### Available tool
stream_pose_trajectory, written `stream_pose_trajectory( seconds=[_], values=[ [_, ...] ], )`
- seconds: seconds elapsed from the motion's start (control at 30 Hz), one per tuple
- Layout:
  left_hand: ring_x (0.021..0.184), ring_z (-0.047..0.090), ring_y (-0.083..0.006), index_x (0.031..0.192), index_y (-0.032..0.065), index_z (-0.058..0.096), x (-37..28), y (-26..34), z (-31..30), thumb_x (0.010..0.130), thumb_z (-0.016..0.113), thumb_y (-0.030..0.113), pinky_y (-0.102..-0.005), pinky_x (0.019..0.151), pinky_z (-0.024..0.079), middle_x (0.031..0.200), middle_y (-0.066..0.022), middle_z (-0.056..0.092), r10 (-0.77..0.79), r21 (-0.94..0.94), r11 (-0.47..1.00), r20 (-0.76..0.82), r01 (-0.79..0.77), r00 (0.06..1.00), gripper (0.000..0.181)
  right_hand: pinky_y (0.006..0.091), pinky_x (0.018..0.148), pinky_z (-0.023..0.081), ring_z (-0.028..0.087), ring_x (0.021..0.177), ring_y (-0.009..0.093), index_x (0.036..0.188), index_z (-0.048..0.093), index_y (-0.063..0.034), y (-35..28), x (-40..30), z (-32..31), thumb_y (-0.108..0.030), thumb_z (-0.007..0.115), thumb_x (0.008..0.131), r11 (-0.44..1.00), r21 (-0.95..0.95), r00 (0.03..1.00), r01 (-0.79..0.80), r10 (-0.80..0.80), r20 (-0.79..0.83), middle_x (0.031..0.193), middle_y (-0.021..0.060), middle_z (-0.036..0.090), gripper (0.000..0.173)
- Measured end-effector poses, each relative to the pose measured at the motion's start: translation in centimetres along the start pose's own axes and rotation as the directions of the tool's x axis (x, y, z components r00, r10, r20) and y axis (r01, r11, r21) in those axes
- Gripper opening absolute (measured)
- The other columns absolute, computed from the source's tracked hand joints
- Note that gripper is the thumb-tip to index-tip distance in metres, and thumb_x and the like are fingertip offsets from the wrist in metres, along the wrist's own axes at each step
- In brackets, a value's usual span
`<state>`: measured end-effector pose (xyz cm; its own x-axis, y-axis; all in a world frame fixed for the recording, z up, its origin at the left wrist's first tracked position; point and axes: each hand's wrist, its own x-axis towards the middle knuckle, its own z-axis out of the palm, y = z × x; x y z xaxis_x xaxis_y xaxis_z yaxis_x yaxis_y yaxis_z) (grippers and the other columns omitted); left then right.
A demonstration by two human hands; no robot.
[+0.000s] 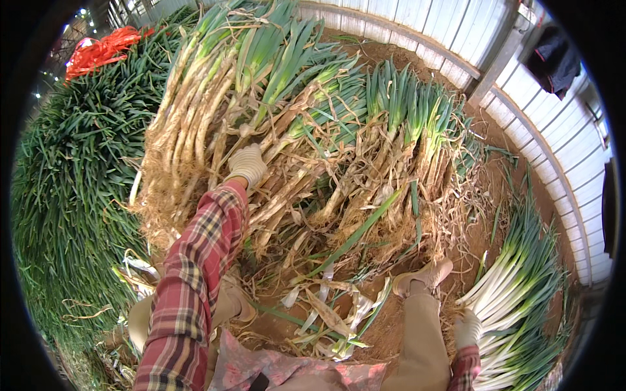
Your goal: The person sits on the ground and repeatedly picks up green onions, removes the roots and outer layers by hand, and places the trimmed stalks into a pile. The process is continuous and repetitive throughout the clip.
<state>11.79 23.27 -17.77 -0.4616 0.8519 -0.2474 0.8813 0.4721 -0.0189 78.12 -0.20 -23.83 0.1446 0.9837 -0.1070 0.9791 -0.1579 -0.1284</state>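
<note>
My left hand [248, 163], in a pale ribbed work glove, reaches into a heap of unpeeled green onions [190, 117]. It is curled around a dry-skinned stalk, with the fingertips hidden underneath. These onions have brown husks, hairy roots and green tops pointing away from me. Low on the right, my gloved right hand [468, 328] is at the root ends of a pile of peeled green onions [508, 288], whose shanks are clean and white. That hand is blurred, and its fingers cannot be made out clearly.
A tall bank of green onion tops [78, 171] fills the left side, with red plastic strapping [105, 49] on it. Peeled husks [337, 317] litter the soil between my shoes [424, 277]. A white panelled wall [547, 137] with a metal post [499, 54] curves behind. Dark cloth [552, 61] hangs there.
</note>
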Motion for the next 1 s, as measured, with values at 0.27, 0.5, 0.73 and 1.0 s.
stream_pose_trajectory(
  seconds=[0.27,0.5,0.73,1.0],
  values=[
    [0.082,0.061,-0.0260,0.096,0.0027,0.059,-1.7,2.2,0.3,0.084,0.057,0.018,-0.0394,0.075,0.049,0.088,-0.0131,0.064,0.065,-0.367,0.930,0.089,-0.028,0.994,0.020,0.0376,0.069,0.052,0.065,0.069,0.024,0.100,0.063,-0.0021,-29.0,8.7,3.3,-0.025,0.053,0.089,0.940,0.194,0.799,0.282,-0.342,0.495,0.079,0.0158,0.066,0.027],
    [0.063,0.059,-0.0270,0.077,0.0046,0.060,-26.2,6.5,10.4,0.073,0.066,0.027,-0.0432,0.061,0.048,0.068,-0.0118,0.059,0.388,-0.420,0.842,0.038,-0.338,0.921,0.023,0.0360,0.066,0.051,0.064,0.082,0.026,0.111,0.057,0.0107,-38.0,13.9,5.9,-0.043,0.069,0.080,0.615,0.771,0.861,-0.167,-0.291,0.418,0.092,0.0192,0.067,0.063],
    [0.091,0.061,-0.0359,0.095,0.0029,0.064,-33.6,4.5,13.7,0.068,0.070,0.029,-0.0452,0.079,0.050,0.087,-0.0191,0.064,0.591,-0.441,0.796,0.413,-0.415,0.693,0.038,0.0279,0.040,0.052,0.054,0.045,0.013,0.131,0.049,-0.0030,-35.9,10.1,10.3,-0.043,0.066,0.083,0.029,0.879,0.874,-0.476,0.129,0.469,0.081,0.0141,0.066,0.065],
    [0.105,0.058,-0.0253,0.122,-0.0051,0.050,-19.1,6.7,4.1,0.072,0.076,0.003,-0.0360,0.093,0.047,0.108,-0.0129,0.063,0.416,-0.888,-0.220,0.289,0.404,0.862,0.057,0.0206,0.047,0.037,0.046,0.057,0.003,0.098,0.066,0.0038,-34.7,-4.6,6.8,-0.041,0.060,0.091,-0.040,0.962,0.959,-0.271,-0.093,0.266,0.069,0.0005,0.060,0.045]
  ],
)
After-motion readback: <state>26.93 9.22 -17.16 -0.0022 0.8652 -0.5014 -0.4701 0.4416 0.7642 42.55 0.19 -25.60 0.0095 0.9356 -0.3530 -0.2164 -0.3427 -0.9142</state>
